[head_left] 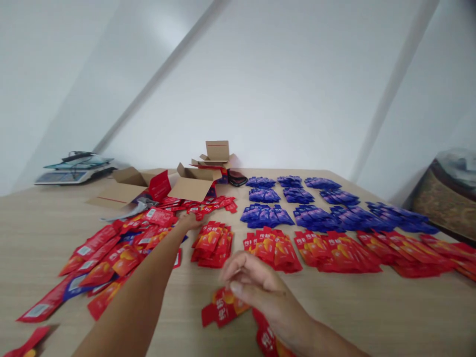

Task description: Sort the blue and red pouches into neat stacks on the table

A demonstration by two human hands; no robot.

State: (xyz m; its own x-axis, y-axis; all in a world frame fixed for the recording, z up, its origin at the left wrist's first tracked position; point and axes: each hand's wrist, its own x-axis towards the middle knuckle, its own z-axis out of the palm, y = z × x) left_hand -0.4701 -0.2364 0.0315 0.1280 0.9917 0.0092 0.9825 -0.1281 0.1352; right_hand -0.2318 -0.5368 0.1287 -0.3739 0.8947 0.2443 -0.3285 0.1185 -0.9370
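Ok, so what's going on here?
A person's left hand reaches to red packets in front of the open cardboard boxes. The right hand is curled over a red packet near the front; whether it grips it is unclear. More packets, mostly red, lie in a loose heap on the left. To the right, red bunches form a row, with blue bunches behind them.

Pretty loaded table [394, 317], pale wood-look top. Left of the left hand [190, 222] there's a messy heap of red packets [119, 258] (bits of blue poking out), with open cardboard boxes [195, 186] beyond it and what looks like a flat scale [70, 176] way off far left. Past the right hand [260, 287] sit red bunches [273, 250], then blue bunches [266, 214] farther back. Loose red packets [219, 312] lie right by it.
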